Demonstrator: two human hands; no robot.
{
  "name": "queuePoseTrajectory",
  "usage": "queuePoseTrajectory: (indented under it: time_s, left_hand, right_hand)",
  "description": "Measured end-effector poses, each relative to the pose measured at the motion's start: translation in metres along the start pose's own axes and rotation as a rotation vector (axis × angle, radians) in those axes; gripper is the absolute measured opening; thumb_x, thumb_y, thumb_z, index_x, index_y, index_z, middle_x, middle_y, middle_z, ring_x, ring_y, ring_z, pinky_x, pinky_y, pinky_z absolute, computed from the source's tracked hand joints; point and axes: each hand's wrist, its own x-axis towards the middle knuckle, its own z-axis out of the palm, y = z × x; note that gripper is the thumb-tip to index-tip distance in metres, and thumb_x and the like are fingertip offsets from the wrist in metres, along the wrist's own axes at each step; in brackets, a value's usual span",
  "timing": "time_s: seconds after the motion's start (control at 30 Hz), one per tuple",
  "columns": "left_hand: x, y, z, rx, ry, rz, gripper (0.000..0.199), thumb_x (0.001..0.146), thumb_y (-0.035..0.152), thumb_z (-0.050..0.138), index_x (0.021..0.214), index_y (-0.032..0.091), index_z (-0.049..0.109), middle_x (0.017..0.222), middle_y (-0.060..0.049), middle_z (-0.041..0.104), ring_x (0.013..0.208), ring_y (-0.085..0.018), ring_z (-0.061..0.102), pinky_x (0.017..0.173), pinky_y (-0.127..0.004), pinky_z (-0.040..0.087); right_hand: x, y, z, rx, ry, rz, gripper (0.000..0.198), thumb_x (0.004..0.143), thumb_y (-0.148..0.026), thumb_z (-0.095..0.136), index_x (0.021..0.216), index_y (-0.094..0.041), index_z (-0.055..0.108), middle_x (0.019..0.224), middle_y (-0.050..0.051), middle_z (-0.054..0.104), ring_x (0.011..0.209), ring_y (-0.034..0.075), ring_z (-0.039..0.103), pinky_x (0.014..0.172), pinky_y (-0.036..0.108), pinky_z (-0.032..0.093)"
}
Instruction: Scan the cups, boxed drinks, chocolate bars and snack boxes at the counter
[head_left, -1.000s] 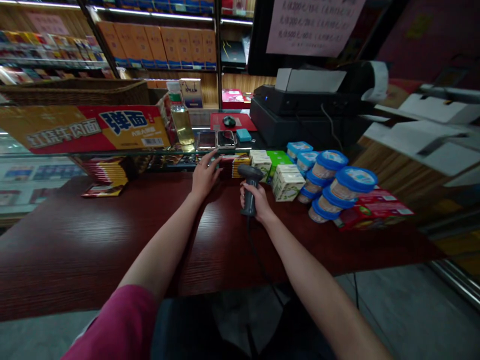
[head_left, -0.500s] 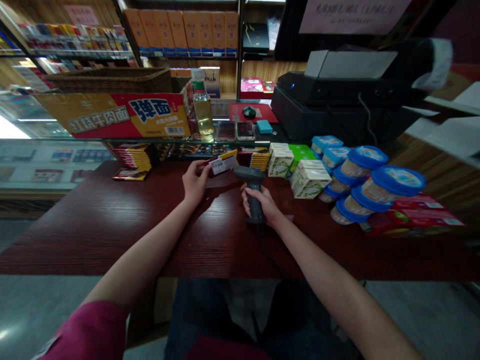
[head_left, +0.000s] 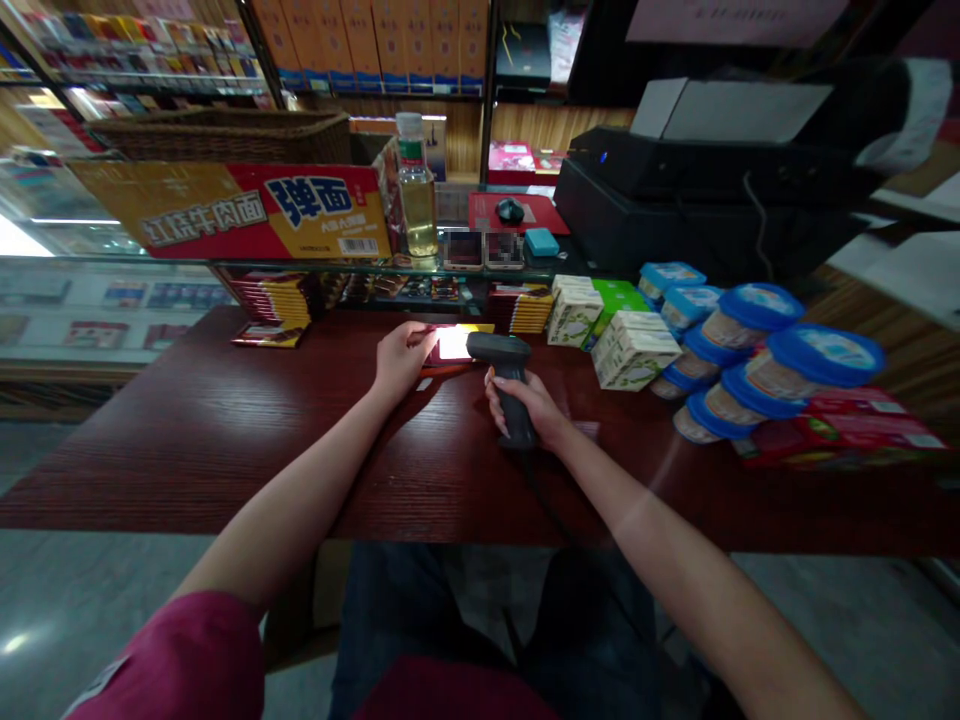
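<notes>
Gripping the grey scanner (head_left: 504,350) in the right hand (head_left: 534,402), with fingers curled firmly round its handle, upright above the dark red tabletop (head_left: 225,450). Trailing a dark cable (head_left: 541,500) from below the scanner. Pinching one end of a red-and-yellow packet (head_left: 456,346) between thumb and fingers of the left hand (head_left: 401,358), just left of the scanner's head. Flooding the packet's label with glaring white light, too bright to read! Can't tell whether touching or just short of touching, packet to scanner. Looking just beyond the scanner, at a stack of similar packets (head_left: 531,308). Swinging right of the scanner, past white-and-green cartons (head_left: 634,350), on to blue-lidded cups (head_left: 750,325) piled in columns. Finding a bottle of pale yellow liquid (head_left: 418,205) beyond the scanner, off to its left.
</notes>
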Motion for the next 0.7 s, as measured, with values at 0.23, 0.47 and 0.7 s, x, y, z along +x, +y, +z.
queuePoseTrajectory:
  time_s: [0.23, 0.47, 0.7]
  left_hand:
    - [0.004, -0.010, -0.020, -0.034, -0.087, 0.145, 0.024, 0.087, 0.029, 0.070, 0.109, 0.018, 0.070, 0.110, -0.007, 0.079, 0.098, -0.020, 0.075, 0.089, -0.032, 0.059]
    - [0.000, -0.029, -0.111, 0.396, -0.256, 0.371, 0.032, 0.097, 0.031, 0.059, 0.125, 0.026, 0.073, 0.124, -0.003, 0.078, 0.113, -0.022, 0.074, 0.101, -0.035, 0.056]
    - [-0.010, -0.052, -0.207, 0.901, 0.014, 0.322, 0.026, 0.099, 0.034, 0.059, 0.117, 0.028, 0.076, 0.123, -0.005, 0.078, 0.111, -0.027, 0.075, 0.092, -0.035, 0.057]
  right_hand:
    - [-0.001, -0.003, -0.001, 0.012, 0.034, -0.011, 0.035, 0.075, -0.040, 0.082, 0.092, -0.019, 0.060, 0.065, -0.005, 0.060, 0.041, 0.010, 0.053, 0.032, 0.022, 0.043]
    - [-0.003, -0.004, 0.001, -0.012, 0.049, 0.023, 0.037, 0.073, -0.041, 0.083, 0.094, -0.019, 0.063, 0.065, -0.005, 0.059, 0.042, 0.010, 0.052, 0.033, 0.022, 0.042]
    - [0.000, -0.005, 0.015, -0.049, 0.055, 0.058, 0.034, 0.075, -0.040, 0.083, 0.094, -0.019, 0.064, 0.068, -0.003, 0.059, 0.044, 0.011, 0.052, 0.035, 0.022, 0.042]
